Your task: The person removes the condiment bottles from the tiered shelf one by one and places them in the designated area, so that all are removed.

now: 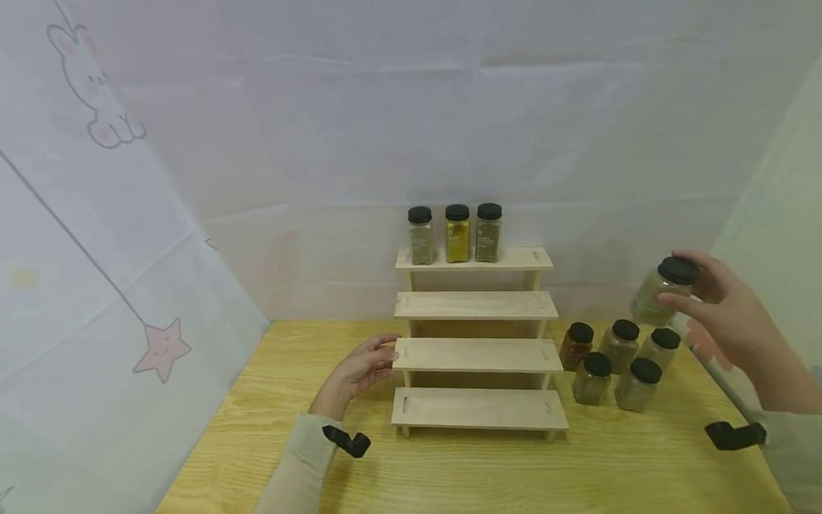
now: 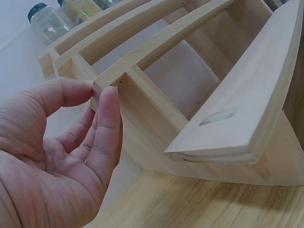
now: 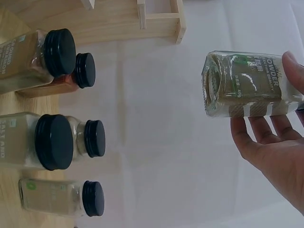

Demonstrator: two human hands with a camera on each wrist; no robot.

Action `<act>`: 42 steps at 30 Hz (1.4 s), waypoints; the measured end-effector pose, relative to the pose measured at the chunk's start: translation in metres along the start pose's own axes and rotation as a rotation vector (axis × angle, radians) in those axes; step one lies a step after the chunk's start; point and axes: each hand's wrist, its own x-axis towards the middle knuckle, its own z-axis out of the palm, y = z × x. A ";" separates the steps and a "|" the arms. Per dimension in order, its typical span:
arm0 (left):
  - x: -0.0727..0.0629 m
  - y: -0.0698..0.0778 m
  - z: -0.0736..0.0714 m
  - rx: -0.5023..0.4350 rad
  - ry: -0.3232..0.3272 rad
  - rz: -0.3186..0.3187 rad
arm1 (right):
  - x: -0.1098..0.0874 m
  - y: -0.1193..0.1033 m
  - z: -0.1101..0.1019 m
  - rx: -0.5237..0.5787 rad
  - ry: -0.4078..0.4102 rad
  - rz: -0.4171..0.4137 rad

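Note:
A light wooden tiered rack with step-like shelves stands on the table. My left hand is at its left side, pinching the end of one shelf board between thumb and fingers. Up at the right, my right hand grips a square glass spice jar with a black lid, raised over other jars and tilted. Greenish-brown powder fills the jar, and the right wrist view shows its printed label. The top shelf bears three upright jars: a brownish one, a yellow one and another brownish one.
Several black-lidded jars stand close together on the table right of the rack, among them a reddish one and a front one. Pale cloth hangs behind and beside the wood-grain table.

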 end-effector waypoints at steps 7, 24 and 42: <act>-0.001 0.000 0.000 0.002 -0.003 0.004 | -0.010 0.014 -0.007 0.093 0.007 0.005; -0.001 0.000 0.000 -0.015 0.000 -0.001 | -0.037 0.051 -0.023 -0.079 0.019 0.076; 0.000 -0.001 -0.001 -0.014 0.002 -0.001 | -0.058 0.088 -0.025 0.056 -0.038 0.043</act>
